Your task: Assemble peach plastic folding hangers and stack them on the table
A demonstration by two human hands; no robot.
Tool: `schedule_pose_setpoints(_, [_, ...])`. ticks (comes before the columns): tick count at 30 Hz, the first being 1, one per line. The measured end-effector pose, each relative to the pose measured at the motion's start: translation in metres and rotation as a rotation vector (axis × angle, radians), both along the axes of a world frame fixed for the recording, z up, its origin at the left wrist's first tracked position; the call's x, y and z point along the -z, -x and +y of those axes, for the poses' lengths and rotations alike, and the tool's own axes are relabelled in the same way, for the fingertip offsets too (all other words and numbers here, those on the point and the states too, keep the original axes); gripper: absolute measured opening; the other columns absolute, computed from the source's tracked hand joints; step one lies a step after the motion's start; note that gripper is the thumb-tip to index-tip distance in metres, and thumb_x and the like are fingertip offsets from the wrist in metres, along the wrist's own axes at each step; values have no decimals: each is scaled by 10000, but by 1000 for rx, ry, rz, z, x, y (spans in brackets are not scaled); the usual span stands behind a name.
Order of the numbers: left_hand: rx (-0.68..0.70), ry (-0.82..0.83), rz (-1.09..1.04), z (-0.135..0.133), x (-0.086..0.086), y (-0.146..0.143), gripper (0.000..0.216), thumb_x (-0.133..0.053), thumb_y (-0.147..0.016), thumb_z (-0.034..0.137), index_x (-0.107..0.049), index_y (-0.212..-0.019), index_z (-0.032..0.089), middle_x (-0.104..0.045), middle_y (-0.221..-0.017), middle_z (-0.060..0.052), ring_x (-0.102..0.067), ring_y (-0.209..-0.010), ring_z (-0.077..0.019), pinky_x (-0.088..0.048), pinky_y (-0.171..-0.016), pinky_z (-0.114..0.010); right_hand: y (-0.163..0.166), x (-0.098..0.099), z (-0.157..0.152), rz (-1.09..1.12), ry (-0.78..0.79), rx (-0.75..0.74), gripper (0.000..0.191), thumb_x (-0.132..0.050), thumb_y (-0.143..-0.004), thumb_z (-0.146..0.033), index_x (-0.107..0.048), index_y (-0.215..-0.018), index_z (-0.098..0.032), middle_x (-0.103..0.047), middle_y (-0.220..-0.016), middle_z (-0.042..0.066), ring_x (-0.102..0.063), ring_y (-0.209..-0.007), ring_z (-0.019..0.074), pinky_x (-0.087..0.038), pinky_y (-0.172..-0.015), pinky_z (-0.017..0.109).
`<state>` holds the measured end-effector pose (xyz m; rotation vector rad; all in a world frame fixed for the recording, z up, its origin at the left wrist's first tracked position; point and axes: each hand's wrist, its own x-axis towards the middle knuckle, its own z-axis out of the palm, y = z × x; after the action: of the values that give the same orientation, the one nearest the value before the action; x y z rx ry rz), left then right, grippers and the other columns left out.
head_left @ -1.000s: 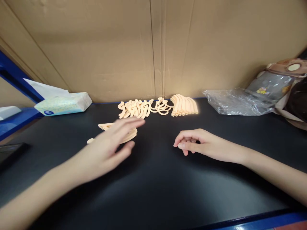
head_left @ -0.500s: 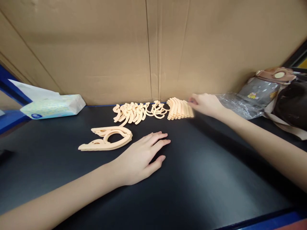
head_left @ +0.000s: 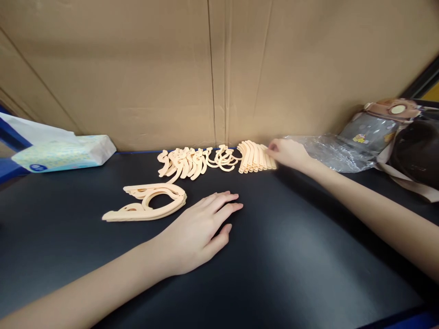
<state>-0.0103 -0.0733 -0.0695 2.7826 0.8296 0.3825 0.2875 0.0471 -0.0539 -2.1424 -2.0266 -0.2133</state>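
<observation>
A: What has moved since a second ago?
B: The right hand has gone from mid-desk to the far pile; the left hand has slid off the hanger-shaped stack, which now shows whole.

A: Where are the pieces?
B: All pale peach, on a black desk. The stack lies flat, left of the left hand. Behind, along a cardboard wall, run three groups: hook-shaped pieces, then ring-like pieces, then a row of curved tubes.

A: And the fingers?
B: The left ones are loosely spread, palm down, with nothing visible in them. The right ones are bent in at the tubes' right end; blur hides whether they pinch one, so I cannot tell.

A: What could go wrong?
B: The tubes lie tightly side by side, so I judge a pull on one might drag its neighbours out of line. A backward sweep of the right wrist could catch the clear plastic bag just beside it. The left forearm, if swung outward, might nudge the stack.
</observation>
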Motion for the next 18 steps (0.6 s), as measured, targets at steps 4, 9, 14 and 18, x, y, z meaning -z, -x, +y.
schedule_pose_setpoints(4, [-1, 2, -10, 0, 0, -1, 416, -392, -937, 200, -459, -1345, 249, -443, -1443, -49, -381, -1350, -244, -363, -1107, -441, 0, -1, 0, 20, 7, 14, 301, -465, -872, -396, -666, -977, -197, -711, -982, 74, -642, -901, 251, -451, -690, 326])
schedule_pose_setpoints(9, [-2, -11, 14, 0, -1, -1, 422, -378, -931, 185, -462, -1342, 234, -439, -1446, -47, -374, -1353, -238, -362, -1108, -446, 0, 0, 0, 34, 9, 27, 318, -471, -868, -423, -660, -997, -202, -711, -991, 73, -646, -907, 251, -457, -699, 325])
schedule_pose_setpoints(14, [2, -8, 41, -1, -3, -2, 434, -369, -918, 156, -473, -1336, 203, -442, -1444, -64, -375, -1352, -244, -372, -1102, -444, -2, 2, 3, 11, 8, 69, 303, -493, -848, -362, -649, -1041, -189, -704, -998, 112, -648, -925, 274, -461, -712, 340])
schedule_pose_setpoints(18, [6, -11, -7, 0, -1, -1, 446, -385, -907, 148, -467, -1339, 224, -449, -1439, -54, -379, -1352, -244, -364, -1109, -436, -4, 2, 3, -3, -3, 101, 359, -509, -846, -423, -625, -1083, -180, -693, -1013, 135, -643, -935, 299, -460, -717, 361])
